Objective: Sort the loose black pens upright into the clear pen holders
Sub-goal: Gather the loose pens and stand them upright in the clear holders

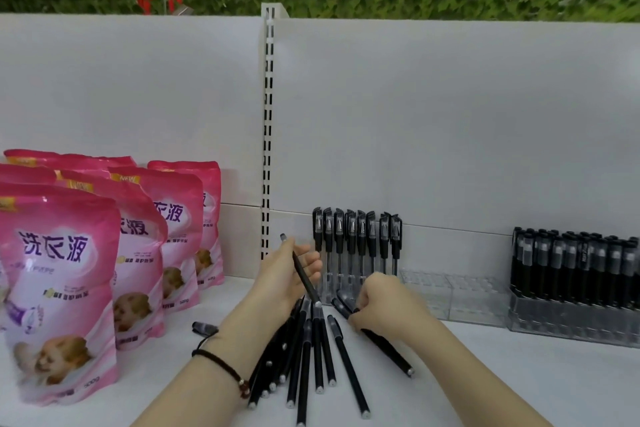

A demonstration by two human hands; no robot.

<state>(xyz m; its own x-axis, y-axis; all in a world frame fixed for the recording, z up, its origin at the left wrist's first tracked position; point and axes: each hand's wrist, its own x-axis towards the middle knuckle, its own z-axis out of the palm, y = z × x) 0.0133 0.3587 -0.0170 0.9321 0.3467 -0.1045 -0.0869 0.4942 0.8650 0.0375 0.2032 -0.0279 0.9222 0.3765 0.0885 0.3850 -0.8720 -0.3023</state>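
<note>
Several loose black pens (313, 354) lie fanned out on the white shelf (485, 374) in front of me. My left hand (289, 272) holds one black pen (300, 267) that tilts up to the left. My right hand (384, 305) grips another black pen (388, 347) lying on the shelf, fingers curled over its capped end. Behind the hands stands a clear pen holder (341, 284) with a row of several capped black pens (356, 236) upright in it. A second clear holder (450, 295) to its right looks empty.
Several pink detergent pouches (65, 288) stand at the left. A clear holder (571, 322) packed with several black pens (575, 267) stands at the far right. One stray pen cap end (204, 326) lies left of my left wrist. A white back panel (450, 132) closes the shelf behind.
</note>
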